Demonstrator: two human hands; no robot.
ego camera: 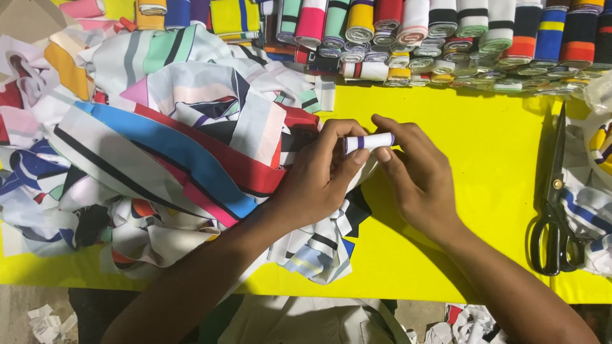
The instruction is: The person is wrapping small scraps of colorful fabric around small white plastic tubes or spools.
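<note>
Small white fabric roll with a purple stripe [368, 141]: held between both hands above the yellow desk [484, 159], long axis running left to right. Left hand [322, 172] pinches its left end; right hand [414, 172] closes fingers on its right end, equally near. Loose pile of striped fabric strips [166, 146] lies just left. Row of finished striped rolls [446, 38] lines the far edge. Black-handled scissors [554, 204] rest to the right, well apart.

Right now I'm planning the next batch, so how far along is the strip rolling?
Done: many finished rolls lined up along the yellow table's far edge. In hand: left hand and right hand pinch a small white roll. Left: a large heap of loose strips.
</note>
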